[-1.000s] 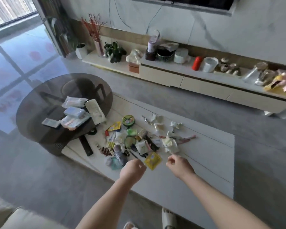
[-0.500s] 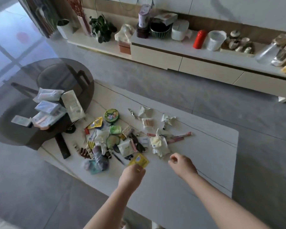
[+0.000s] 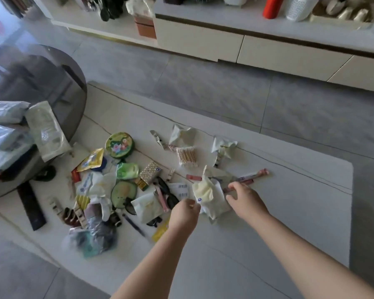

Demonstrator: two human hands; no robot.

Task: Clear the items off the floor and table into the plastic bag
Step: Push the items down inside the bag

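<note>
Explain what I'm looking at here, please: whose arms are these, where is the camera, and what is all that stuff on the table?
There is no machine here. A person wears a camera on the head, looking down, so the two bare arms are their own. The left hand and right hand reach over a low white table toward a crumpled pale yellow wrapper; both are at its edges, but neither clearly grips it yet. Litter is scattered on the table: a round green tin, a bundle of cotton swabs, sachets, wrappers and a dark pen. A round dark glass table overlaps it at the left. The job is bagging this litter.
</note>
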